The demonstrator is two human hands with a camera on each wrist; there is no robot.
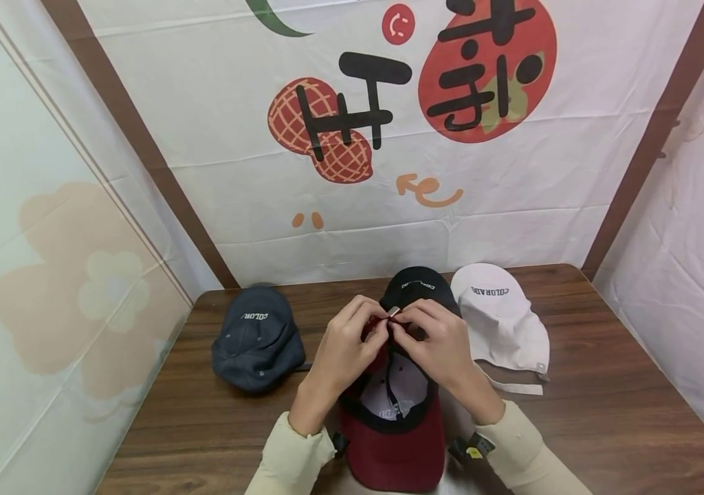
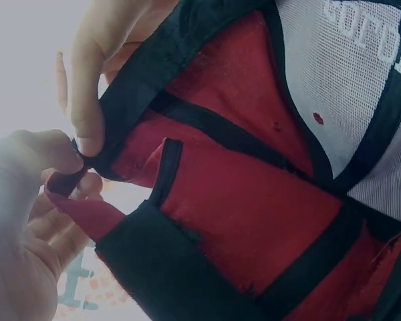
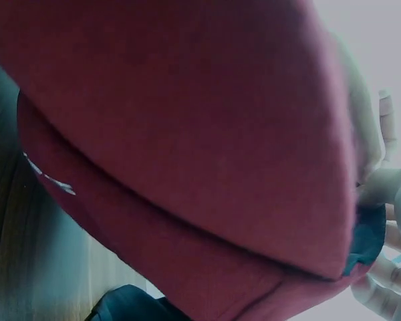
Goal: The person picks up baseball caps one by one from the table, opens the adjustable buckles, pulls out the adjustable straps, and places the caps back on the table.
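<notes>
A dark red baseball cap (image 1: 395,450) lies upside down in front of me, its brim towards me and its pale lining showing. My left hand (image 1: 348,340) pinches one side of the cap's back strap, and my right hand (image 1: 438,340) pinches the other side. Between the fingertips shows a small metal buckle (image 1: 393,312). The left wrist view looks into the red cap (image 2: 240,200) with its black inner bands; the strap (image 2: 87,207) loops at the fingers. In the right wrist view the cap's outside (image 3: 187,147) covers most of the picture and partly hides the fingers.
A navy cap (image 1: 258,340) sits at the left of the wooden table (image 1: 599,385). Behind my hands is a black cap (image 1: 416,282). To the right lies a white cap (image 1: 497,313) with its strap (image 1: 515,388) undone. A printed cloth (image 1: 234,192) hangs behind the table.
</notes>
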